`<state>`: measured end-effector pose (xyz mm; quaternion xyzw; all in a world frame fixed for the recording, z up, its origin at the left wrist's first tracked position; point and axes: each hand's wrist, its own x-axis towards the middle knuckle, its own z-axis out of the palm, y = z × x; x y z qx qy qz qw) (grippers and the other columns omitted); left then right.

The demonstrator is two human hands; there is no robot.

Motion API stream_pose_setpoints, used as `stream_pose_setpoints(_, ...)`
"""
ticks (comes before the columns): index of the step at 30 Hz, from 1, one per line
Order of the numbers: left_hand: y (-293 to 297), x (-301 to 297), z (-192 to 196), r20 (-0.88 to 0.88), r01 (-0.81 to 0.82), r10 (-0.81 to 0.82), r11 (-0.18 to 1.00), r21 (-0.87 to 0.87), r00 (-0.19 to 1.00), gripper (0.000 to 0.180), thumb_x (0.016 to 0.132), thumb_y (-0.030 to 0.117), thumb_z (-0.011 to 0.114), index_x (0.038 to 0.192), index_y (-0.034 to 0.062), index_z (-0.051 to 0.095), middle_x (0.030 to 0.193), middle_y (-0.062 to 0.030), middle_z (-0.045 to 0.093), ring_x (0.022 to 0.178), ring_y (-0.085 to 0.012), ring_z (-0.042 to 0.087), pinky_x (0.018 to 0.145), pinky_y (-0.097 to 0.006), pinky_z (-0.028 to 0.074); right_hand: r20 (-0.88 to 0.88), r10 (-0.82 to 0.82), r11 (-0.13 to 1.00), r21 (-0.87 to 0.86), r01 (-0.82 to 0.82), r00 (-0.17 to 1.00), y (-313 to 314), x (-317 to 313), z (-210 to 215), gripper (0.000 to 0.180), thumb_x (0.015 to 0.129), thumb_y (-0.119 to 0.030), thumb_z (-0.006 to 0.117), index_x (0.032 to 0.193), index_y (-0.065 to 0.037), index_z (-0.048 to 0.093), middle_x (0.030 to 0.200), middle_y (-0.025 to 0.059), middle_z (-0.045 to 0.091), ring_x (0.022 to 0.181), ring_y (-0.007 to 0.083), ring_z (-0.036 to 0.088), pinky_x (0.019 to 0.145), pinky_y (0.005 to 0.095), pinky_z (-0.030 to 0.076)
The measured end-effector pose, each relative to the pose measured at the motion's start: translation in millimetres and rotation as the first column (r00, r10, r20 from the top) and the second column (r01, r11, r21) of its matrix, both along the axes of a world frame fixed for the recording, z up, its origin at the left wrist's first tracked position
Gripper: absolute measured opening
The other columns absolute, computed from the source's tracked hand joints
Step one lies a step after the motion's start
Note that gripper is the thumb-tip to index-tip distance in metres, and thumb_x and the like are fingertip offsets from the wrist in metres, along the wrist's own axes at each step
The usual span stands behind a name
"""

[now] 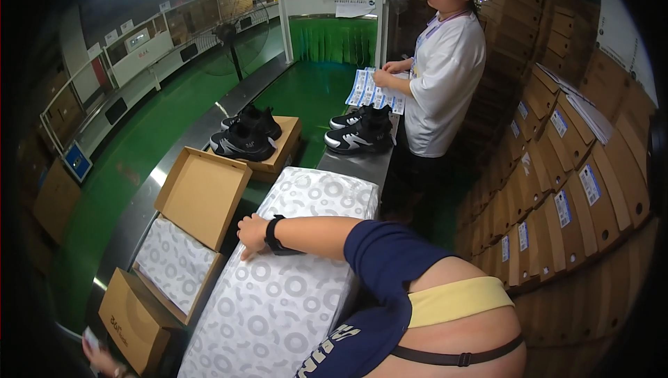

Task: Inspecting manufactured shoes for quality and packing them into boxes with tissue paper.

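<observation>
My right hand [253, 234], with a black band on the wrist, reaches across a tall stack of patterned wrapping paper [306, 287]. Its fingers are curled at the stack's left edge, pressed on the top sheet. At the lower left edge my left hand [104, 358] is blurred and partly cut off; a small whitish thing is at its fingers. Near it stands a closed brown shoebox [136, 324]. Beyond that, an open shoebox [214, 266] has its lid [202, 197] raised and patterned paper [175, 258] lying inside.
Black-and-silver shoes [243, 143] rest on a brown box [287, 143]. Another pair [358, 133] stands on the metal bench [348, 168]. A person in white [445, 72] holds label sheets [376, 92] beyond. Stacked shoeboxes [557, 183] line the right; a fan [228, 33] stands behind.
</observation>
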<state>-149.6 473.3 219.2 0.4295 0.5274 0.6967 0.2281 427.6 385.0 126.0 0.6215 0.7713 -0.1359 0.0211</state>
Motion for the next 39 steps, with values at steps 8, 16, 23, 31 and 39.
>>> stream_pose_setpoints(8,49,282,-163,-0.693,-0.209,-0.652,0.664,-0.718,0.307,0.083,0.064,0.036,0.069,0.127,-0.0013,0.03,0.121,-0.0267,0.041,0.111,-0.0363,0.044,0.092,-0.04,0.037,-0.715,-0.276,0.947,-0.087,0.31,0.643,40,59,-17,0.051,0.07,-0.044,0.064,0.103,-0.005,0.06,0.1,0.011,0.06,0.098,0.0231,0.054,0.082,0.0316,0.039)
stream_pose_setpoints(16,31,350,-133,0.531,0.647,-0.372,0.492,-0.583,0.761,0.069,0.081,0.05,0.043,0.127,-0.0007,0.034,0.125,-0.0147,0.041,0.106,-0.0317,0.046,0.093,-0.042,0.033,-0.989,0.097,0.977,0.072,0.202,-0.114,95,-71,2,0.06,0.088,-0.053,0.028,0.116,-0.005,0.05,0.113,0.015,0.053,0.105,0.0251,0.045,0.094,0.0345,0.031)
stream_pose_setpoints(23,25,263,-126,0.065,-0.015,0.055,0.867,-0.498,0.996,0.053,0.082,0.036,0.045,0.12,-0.0017,0.041,0.111,-0.0174,0.051,0.096,-0.0283,0.052,0.087,-0.035,0.039,-0.794,-0.602,0.679,-0.45,0.58,0.089,60,-90,9,0.092,0.068,-0.06,0.055,0.131,-0.001,0.023,0.129,0.03,0.027,0.122,0.0405,0.028,0.099,0.0401,0.027)
stream_pose_setpoints(31,-5,276,-114,0.959,0.779,0.026,0.577,-0.245,0.282,0.111,0.062,0.078,0.042,0.136,0.014,-0.01,0.142,-0.0157,-0.005,0.131,-0.0347,0.001,0.099,-0.06,0.01,-0.702,-0.712,0.607,-0.594,0.528,0.03,63,-119,-26,0.112,0.061,-0.044,0.069,0.132,0.006,-0.002,0.119,0.0308,0.041,0.111,0.0347,0.044,0.092,0.0362,0.037)
stream_pose_setpoints(39,35,225,-159,0.589,0.455,-0.007,0.642,-0.617,0.808,0.11,0.06,0.058,0.064,0.138,0.0156,-0.002,0.142,-0.0142,0.007,0.129,-0.0348,0.012,0.098,-0.057,0.015,-0.725,-0.57,0.803,-0.391,0.449,0.388,108,-68,-35,0.088,0.057,-0.034,0.073,0.123,0.006,0.031,0.088,0.0177,0.061,0.066,0.0228,0.061,0.056,0.032,0.051)
